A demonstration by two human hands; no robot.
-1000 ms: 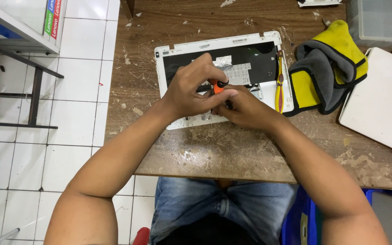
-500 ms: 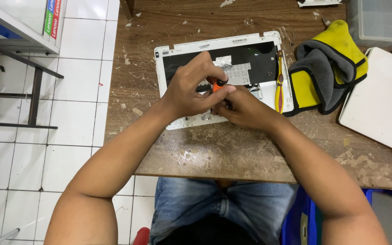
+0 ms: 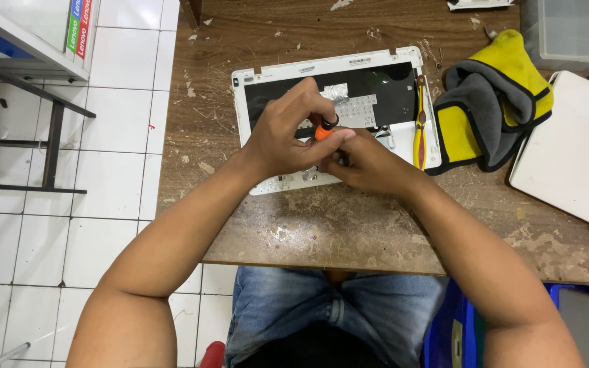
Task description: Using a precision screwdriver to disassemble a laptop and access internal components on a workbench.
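Both hands are meeting over the opened white laptop (image 3: pixel 267 75) at table centre. The left hand (image 3: pixel 288 140) is pinching an orange-handled screwdriver (image 3: pixel 323 131); the right hand (image 3: pixel 369 163) is curling beside it, its grip hidden. At three o'clock are lying a yellow screwdriver (image 3: pixel 419 126) and a yellow-grey cloth (image 3: pixel 492 102).

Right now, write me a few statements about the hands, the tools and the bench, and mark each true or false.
1. The left hand pinches an orange-handled screwdriver. True.
2. Both hands work over a white laptop shell lying open on the wooden bench. True.
3. The yellow-handled screwdriver is held in the right hand. False: it lies on the shell's right side, untouched.
4. The yellow and grey cloth covers the shell. False: it lies beside it, to the right.
5. A white panel rests at the bench's right. True.
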